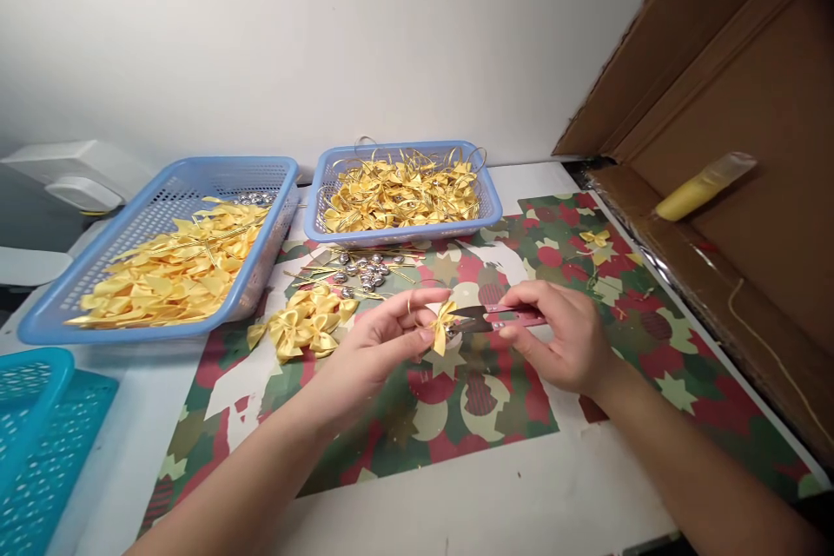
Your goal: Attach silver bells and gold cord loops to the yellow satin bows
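Between the thumb and fingers of my left hand (387, 334) is a small yellow ribbon bow (441, 332). My right hand (565, 332) grips a pair of thread snips (512, 317) with pink-red handles, and their dark blades reach the bow from the right. Something small and silvery shows at the bow beside the blades, too small to make out fully. Left of my left hand lies a pile of yellow bows (303, 326). Behind it are several silver bells (368, 272) and gold cords (313, 271) on the patterned sheet.
A blue basket (402, 236) at the back holds bows with gold cords. Another blue basket (130, 332) at left holds bows and silver beads. A teal basket (58, 452) stands front left. Cardboard (730, 87) walls the right side, with a yellow tube (704, 187) against it.
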{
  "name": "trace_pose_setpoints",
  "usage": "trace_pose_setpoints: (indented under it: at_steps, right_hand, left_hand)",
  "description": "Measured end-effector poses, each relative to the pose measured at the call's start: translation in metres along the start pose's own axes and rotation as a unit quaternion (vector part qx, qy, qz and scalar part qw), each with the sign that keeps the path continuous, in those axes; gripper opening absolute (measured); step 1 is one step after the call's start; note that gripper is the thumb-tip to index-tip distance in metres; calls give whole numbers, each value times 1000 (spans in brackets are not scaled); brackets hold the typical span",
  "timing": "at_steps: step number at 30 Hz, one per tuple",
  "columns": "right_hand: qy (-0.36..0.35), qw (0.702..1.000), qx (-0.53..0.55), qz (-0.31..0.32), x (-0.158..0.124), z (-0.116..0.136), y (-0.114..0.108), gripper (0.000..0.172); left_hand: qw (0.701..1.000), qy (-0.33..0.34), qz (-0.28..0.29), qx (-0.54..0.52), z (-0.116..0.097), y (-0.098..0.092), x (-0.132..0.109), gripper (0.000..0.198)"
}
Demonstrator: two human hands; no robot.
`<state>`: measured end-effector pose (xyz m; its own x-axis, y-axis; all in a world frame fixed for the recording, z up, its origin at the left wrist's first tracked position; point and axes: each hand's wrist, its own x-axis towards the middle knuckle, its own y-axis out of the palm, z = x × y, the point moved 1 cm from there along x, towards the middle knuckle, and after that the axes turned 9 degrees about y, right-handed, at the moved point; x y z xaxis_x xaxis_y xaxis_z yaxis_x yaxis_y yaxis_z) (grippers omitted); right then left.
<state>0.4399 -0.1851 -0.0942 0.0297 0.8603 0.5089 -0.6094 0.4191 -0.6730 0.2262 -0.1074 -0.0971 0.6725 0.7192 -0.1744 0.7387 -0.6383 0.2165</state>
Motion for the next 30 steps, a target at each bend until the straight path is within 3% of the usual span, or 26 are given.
trace_pose_setpoints:
  at_steps: [12,30]
  right_hand:
    - [-45,999,-24,-11,-1,2,1,11]
    - [-55,998,-1,1,-3,6,8,11]
  left_hand:
    - [997,38,15,59,0,0,-5,27]
    - [994,-34,58,-84,2,7,-4,30]
